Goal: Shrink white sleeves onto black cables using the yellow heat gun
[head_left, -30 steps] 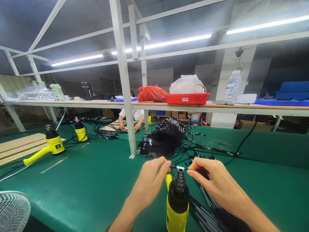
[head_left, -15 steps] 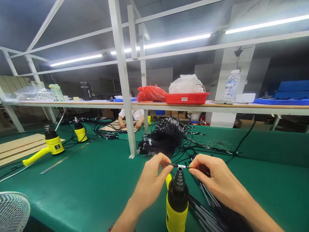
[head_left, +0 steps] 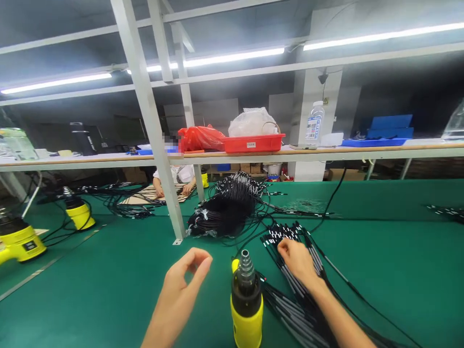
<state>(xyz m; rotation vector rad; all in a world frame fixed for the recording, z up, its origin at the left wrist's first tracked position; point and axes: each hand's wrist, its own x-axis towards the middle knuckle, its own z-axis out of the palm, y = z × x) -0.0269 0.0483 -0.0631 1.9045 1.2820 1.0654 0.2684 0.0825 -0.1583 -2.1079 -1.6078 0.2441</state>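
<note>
At the left of your green bench (head_left: 112, 285), a metal strip (head_left: 34, 274) lies slantwise, and beside it a yellow heat gun (head_left: 25, 241) is cut off by the view. Further back stands a second heat gun (head_left: 79, 215), with loose black cables (head_left: 134, 209) behind it, toward the far edge. There a co-worker's two hands rest over a board (head_left: 139, 194) with dark strands on it. A white post (head_left: 147, 104) is footed on the bench, an obstacle between your left side and the middle; the shelf (head_left: 203, 158) it meets spans the bench overhead, carrying a red bag (head_left: 203, 138), a red tray (head_left: 253, 143), a bottle (head_left: 314, 125) and a blue tray (head_left: 375, 142).

Your left hand (head_left: 183, 285) is raised toward the near edge, thumb and forefinger curled into a ring with their tips together and nothing visible between them. Beyond it, past the post's foot, a black coil of cable (head_left: 226, 210) lies toward the far edge. A heat gun with a stepped nozzle (head_left: 247, 295) stands upright near the near edge, nozzle up, right between your hands. Your right hand (head_left: 297, 258) is over the white-tipped ends of the cable bundle (head_left: 290, 309), fingers pinched in; you cannot tell whether it grips one. The bundle runs toward the near edge. More cables (head_left: 447, 211) lie at the far right.
</note>
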